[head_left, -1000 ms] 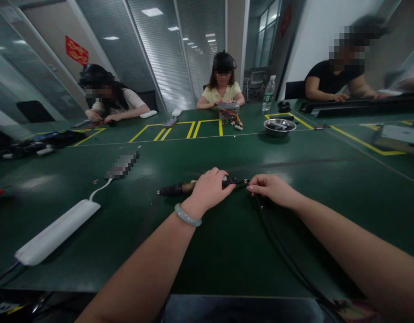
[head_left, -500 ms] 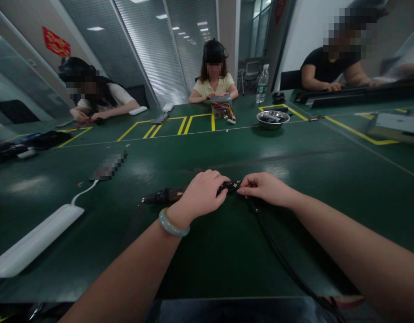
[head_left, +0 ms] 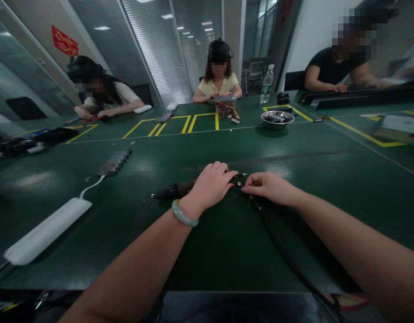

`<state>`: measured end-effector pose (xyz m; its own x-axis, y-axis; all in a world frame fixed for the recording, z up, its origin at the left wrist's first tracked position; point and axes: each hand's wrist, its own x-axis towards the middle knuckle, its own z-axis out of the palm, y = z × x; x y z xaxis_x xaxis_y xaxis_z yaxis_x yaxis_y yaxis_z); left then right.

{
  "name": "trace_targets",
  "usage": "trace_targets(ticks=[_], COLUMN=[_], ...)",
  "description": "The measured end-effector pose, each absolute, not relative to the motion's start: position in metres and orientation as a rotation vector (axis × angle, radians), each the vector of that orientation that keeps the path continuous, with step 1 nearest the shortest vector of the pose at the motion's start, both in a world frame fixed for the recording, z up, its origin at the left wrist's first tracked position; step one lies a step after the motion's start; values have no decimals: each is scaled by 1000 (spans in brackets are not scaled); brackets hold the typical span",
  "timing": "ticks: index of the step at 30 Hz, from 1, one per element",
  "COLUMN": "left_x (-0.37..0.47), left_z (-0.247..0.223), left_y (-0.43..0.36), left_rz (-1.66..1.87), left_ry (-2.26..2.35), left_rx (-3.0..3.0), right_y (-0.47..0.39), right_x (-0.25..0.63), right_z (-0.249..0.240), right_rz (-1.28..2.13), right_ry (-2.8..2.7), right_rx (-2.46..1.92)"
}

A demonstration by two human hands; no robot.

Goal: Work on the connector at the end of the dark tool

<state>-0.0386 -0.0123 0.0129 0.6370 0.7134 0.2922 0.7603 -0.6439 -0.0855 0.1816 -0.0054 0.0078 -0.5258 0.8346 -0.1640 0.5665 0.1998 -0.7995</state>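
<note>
A dark, pen-shaped electric screwdriver [head_left: 171, 192] with a metal tip lies on the green table, its tip pointing left. My left hand [head_left: 213, 185], with a pale bracelet at the wrist, lies over its rear end, fingers closed around it. Close by on the right, my right hand [head_left: 265, 186] pinches the end of a black cable [head_left: 277, 240]. Between the two hands show a small gold-coloured contact [head_left: 239, 184] and a dark piece [head_left: 242, 175], partly hidden by fingers. Whether cable and tool are joined there, I cannot tell.
A white power strip [head_left: 48, 231] lies at left, its white lead running to a blurred device [head_left: 115, 162]. Farther back are a metal bowl [head_left: 277, 117], a water bottle [head_left: 267, 85] and a box with coloured wires [head_left: 227, 105]. Several people sit around the table.
My left hand has shifted slightly right and away from me, and the dark piece between my hands shows differently. My right hand has barely moved. The whole view has shifted a little.
</note>
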Motion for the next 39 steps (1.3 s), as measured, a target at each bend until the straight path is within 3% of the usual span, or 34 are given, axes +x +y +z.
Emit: trace_targets(ticks=[39], left_x=[-25], left_z=[10], left_y=[-32], left_rz=[-485], left_ry=[-1360], left_rx=[-2778], right_y=[-9], right_x=[179], right_z=[9], right_rz=[915], right_ry=[-2276], right_rx=[-1492])
